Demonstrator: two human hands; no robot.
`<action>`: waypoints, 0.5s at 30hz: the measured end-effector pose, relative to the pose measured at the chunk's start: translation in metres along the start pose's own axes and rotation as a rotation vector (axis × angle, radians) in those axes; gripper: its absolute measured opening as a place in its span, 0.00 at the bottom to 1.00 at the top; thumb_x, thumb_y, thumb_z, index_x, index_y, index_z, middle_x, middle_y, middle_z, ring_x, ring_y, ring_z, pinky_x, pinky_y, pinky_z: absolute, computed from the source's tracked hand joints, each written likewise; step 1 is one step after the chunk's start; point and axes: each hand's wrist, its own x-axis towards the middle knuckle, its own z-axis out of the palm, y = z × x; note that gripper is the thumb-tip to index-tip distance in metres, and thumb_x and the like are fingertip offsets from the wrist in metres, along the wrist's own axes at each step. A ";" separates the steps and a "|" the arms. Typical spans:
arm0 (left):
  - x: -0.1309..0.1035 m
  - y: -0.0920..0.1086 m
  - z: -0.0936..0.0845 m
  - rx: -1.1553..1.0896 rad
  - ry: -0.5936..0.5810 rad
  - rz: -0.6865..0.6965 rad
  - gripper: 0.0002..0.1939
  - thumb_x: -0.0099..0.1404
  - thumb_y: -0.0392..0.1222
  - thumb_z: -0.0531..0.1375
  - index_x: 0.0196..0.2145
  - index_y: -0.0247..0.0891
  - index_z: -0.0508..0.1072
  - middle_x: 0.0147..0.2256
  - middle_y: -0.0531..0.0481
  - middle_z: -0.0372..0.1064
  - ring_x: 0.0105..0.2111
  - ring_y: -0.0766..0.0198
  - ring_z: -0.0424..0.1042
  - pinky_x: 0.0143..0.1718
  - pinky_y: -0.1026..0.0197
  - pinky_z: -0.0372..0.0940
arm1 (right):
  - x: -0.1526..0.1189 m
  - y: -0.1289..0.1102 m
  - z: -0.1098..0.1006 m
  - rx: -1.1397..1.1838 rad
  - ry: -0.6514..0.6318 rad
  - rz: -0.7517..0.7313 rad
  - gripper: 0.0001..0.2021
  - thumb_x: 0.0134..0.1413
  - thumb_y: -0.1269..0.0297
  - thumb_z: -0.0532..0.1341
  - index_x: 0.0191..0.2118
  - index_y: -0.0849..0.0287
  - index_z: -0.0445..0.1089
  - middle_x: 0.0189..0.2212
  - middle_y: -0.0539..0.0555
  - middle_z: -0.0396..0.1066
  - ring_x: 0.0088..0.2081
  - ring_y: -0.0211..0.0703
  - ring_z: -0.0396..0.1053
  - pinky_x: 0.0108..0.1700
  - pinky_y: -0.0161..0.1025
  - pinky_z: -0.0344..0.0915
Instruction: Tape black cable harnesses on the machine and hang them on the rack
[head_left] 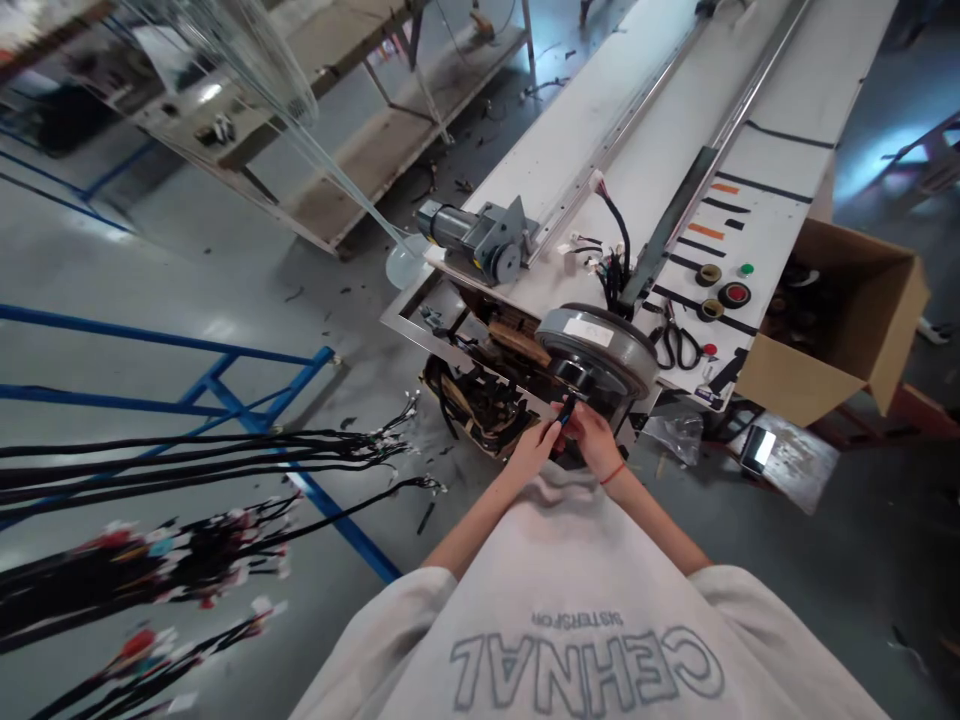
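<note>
Close to my body, in front of the table's end, my two hands come together. A narrow black piece (568, 408) with a bluish edge sits in the fingers of my left hand (534, 448); it is too small to name. My right hand (596, 445) meets it from the other side, its fingers curled at the same piece and partly hidden. Just beyond my fingers is a shiny black cylinder (574, 374) under a large grey wheel (637, 350) with a white label. Black wires with white connectors (615, 265) rise behind the wheel.
A motor (457, 228) is mounted at the table's left corner. Scissors (679, 340), tape rolls (709, 274) and a red button (735, 293) lie on the right side. A cardboard box (814, 375) stands right; wire bundles (225, 455) hang on a blue frame (240, 410) left.
</note>
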 end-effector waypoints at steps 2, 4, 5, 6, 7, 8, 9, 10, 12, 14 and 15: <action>-0.001 -0.001 0.002 0.041 0.002 0.016 0.26 0.69 0.60 0.45 0.26 0.38 0.66 0.25 0.49 0.70 0.28 0.62 0.69 0.36 0.60 0.64 | 0.011 0.002 0.006 0.094 -0.044 0.012 0.27 0.40 0.38 0.67 0.39 0.56 0.73 0.37 0.55 0.76 0.28 0.48 0.71 0.20 0.43 0.66; 0.000 -0.003 0.004 0.049 -0.017 0.009 0.26 0.70 0.59 0.44 0.26 0.38 0.67 0.25 0.49 0.69 0.28 0.62 0.68 0.36 0.60 0.64 | 0.016 0.003 0.006 0.178 -0.058 0.009 0.25 0.40 0.42 0.69 0.37 0.56 0.72 0.34 0.55 0.76 0.26 0.46 0.70 0.19 0.41 0.65; 0.001 -0.003 0.004 0.049 -0.031 -0.007 0.25 0.70 0.58 0.44 0.27 0.38 0.67 0.24 0.49 0.69 0.28 0.62 0.68 0.36 0.60 0.64 | 0.018 0.004 0.006 0.198 -0.051 0.002 0.24 0.40 0.43 0.69 0.36 0.57 0.72 0.33 0.54 0.76 0.25 0.45 0.69 0.19 0.40 0.65; 0.003 -0.001 0.004 0.053 -0.037 -0.029 0.25 0.70 0.57 0.44 0.28 0.37 0.68 0.24 0.49 0.69 0.28 0.62 0.68 0.36 0.60 0.65 | 0.019 0.004 0.005 0.206 -0.040 -0.001 0.23 0.39 0.43 0.69 0.35 0.57 0.72 0.31 0.54 0.75 0.25 0.44 0.69 0.20 0.40 0.65; 0.003 0.004 0.001 0.071 -0.020 -0.047 0.24 0.70 0.56 0.45 0.30 0.37 0.70 0.26 0.48 0.70 0.29 0.61 0.69 0.37 0.59 0.66 | 0.020 0.004 0.003 0.192 -0.028 -0.005 0.24 0.39 0.42 0.69 0.34 0.57 0.72 0.30 0.54 0.75 0.25 0.44 0.69 0.21 0.39 0.66; 0.003 0.012 -0.003 0.101 0.019 -0.050 0.23 0.69 0.56 0.47 0.32 0.36 0.71 0.28 0.46 0.71 0.31 0.59 0.70 0.40 0.57 0.67 | 0.020 0.003 -0.001 0.151 -0.010 -0.015 0.24 0.38 0.42 0.69 0.33 0.57 0.72 0.29 0.53 0.75 0.26 0.44 0.70 0.23 0.40 0.67; -0.001 0.023 -0.009 0.133 0.067 -0.028 0.22 0.68 0.56 0.49 0.36 0.35 0.72 0.33 0.43 0.73 0.36 0.57 0.72 0.44 0.54 0.67 | 0.019 0.000 -0.005 0.078 0.008 -0.029 0.24 0.37 0.41 0.69 0.32 0.57 0.72 0.28 0.53 0.75 0.28 0.45 0.71 0.27 0.40 0.69; -0.008 0.039 -0.017 0.158 0.102 0.020 0.22 0.67 0.56 0.51 0.40 0.35 0.73 0.38 0.41 0.73 0.41 0.54 0.72 0.48 0.52 0.66 | 0.016 -0.003 -0.010 -0.016 0.018 -0.039 0.24 0.36 0.41 0.70 0.31 0.57 0.72 0.28 0.53 0.75 0.30 0.46 0.71 0.31 0.41 0.70; -0.039 0.077 -0.032 0.164 0.016 0.188 0.23 0.66 0.58 0.53 0.49 0.40 0.73 0.47 0.39 0.71 0.50 0.52 0.69 0.54 0.49 0.63 | 0.004 -0.013 -0.024 -0.192 0.007 -0.033 0.23 0.36 0.40 0.70 0.29 0.56 0.74 0.30 0.54 0.76 0.34 0.48 0.73 0.39 0.44 0.71; -0.092 0.121 -0.037 0.148 -0.388 0.348 0.25 0.63 0.64 0.54 0.48 0.48 0.76 0.47 0.42 0.71 0.51 0.51 0.70 0.50 0.51 0.67 | -0.013 -0.025 -0.039 -0.261 -0.056 0.030 0.25 0.38 0.37 0.69 0.32 0.54 0.75 0.35 0.55 0.77 0.37 0.51 0.74 0.43 0.48 0.71; -0.123 0.140 -0.033 0.170 -0.591 0.394 0.24 0.61 0.66 0.56 0.45 0.52 0.78 0.45 0.43 0.72 0.50 0.52 0.71 0.46 0.54 0.69 | -0.022 -0.033 -0.045 -0.280 -0.103 0.071 0.26 0.38 0.37 0.68 0.34 0.55 0.76 0.36 0.57 0.77 0.38 0.52 0.75 0.44 0.50 0.71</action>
